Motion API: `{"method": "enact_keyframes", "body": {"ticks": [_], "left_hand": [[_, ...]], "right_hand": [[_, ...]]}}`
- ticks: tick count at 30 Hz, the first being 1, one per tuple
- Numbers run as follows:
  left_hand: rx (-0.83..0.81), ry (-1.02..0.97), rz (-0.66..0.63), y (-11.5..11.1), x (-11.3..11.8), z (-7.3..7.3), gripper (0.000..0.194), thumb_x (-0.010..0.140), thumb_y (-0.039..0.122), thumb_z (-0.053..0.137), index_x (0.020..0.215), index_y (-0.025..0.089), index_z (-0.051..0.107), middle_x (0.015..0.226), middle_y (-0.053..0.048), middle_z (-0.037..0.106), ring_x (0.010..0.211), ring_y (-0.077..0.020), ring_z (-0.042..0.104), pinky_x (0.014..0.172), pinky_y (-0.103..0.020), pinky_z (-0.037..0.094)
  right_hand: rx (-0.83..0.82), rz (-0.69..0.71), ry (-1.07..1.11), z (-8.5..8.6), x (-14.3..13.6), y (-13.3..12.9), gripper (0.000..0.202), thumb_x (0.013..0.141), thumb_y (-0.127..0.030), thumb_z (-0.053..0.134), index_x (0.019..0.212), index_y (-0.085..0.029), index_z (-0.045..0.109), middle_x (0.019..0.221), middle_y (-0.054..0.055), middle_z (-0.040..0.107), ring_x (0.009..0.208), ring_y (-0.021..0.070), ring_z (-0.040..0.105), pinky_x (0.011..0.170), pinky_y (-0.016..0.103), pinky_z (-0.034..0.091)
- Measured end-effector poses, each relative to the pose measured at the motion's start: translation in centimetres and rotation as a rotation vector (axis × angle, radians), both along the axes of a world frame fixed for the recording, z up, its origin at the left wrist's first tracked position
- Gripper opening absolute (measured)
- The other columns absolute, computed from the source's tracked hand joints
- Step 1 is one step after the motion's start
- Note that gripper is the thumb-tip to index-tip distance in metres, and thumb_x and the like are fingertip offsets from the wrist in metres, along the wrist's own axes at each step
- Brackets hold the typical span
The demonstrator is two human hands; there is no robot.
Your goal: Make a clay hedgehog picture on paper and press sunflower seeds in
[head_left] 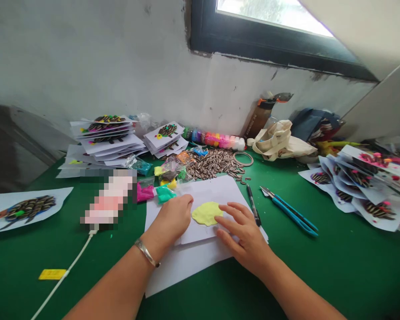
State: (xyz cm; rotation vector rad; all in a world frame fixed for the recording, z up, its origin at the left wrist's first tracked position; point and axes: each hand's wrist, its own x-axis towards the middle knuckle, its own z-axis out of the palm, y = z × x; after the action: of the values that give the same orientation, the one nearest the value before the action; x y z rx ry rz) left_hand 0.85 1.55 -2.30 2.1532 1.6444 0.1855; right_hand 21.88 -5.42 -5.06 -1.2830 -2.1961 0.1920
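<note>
A flat, leaf-shaped piece of yellow clay [204, 214] lies on white paper [220, 189] in front of me. My right hand [243, 231] is open, with its fingers spread and the tips at the clay's right edge. On the other side, my left hand [173, 218] rests on the paper with its fingers curled closed. Whatever those fingers may hold is hidden. Close beyond it lie bags of green clay [166, 194] and magenta clay [145, 191]. A black pen [253, 204] lies along the paper's right side.
Striped sunflower seeds [213, 163] are heaped behind the paper. Blue-handled tweezers [290, 211] lie to the right. Stacks of seed pictures stand left [110, 142] and right [363, 182]. A bottle [262, 116] and cloth bag [280, 142] stand by the wall. A white cable [70, 269] crosses the left.
</note>
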Motion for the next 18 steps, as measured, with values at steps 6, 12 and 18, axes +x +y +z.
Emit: {"method": "enact_keyframes", "body": {"ticks": [6,12,18], "left_hand": [[0.003,0.004,0.002,-0.12,0.02,0.1,0.028,0.093,0.02,0.036,0.1,0.018,0.064,0.099,-0.009,0.072,0.094,-0.0243,0.065,0.076,-0.032,0.043],[-0.006,0.022,0.006,0.04,0.15,0.17,0.029,0.094,0.021,0.036,0.1,0.019,0.064,0.097,-0.008,0.072,0.091,-0.0242,0.066,0.072,-0.031,0.042],[0.0,0.022,0.01,0.0,0.14,0.21,0.028,0.094,0.021,0.036,0.099,0.019,0.064,0.098,-0.008,0.072,0.092,-0.024,0.066,0.073,-0.031,0.042]], "right_hand": [[-0.083,0.071,-0.098,0.33,-0.51,-0.2,0.021,0.087,-0.026,0.057,0.105,-0.03,0.068,0.131,0.004,0.054,0.124,0.032,0.04,0.103,0.06,0.033],[-0.026,0.02,0.037,-0.31,0.14,0.19,0.024,0.089,-0.025,0.055,0.11,-0.026,0.067,0.131,0.007,0.054,0.123,0.0289,0.041,0.101,0.051,0.041],[-0.098,0.075,-0.052,0.22,-0.09,0.06,0.021,0.087,-0.024,0.057,0.103,-0.03,0.07,0.13,0.004,0.055,0.125,0.031,0.039,0.103,0.056,0.037]]}}
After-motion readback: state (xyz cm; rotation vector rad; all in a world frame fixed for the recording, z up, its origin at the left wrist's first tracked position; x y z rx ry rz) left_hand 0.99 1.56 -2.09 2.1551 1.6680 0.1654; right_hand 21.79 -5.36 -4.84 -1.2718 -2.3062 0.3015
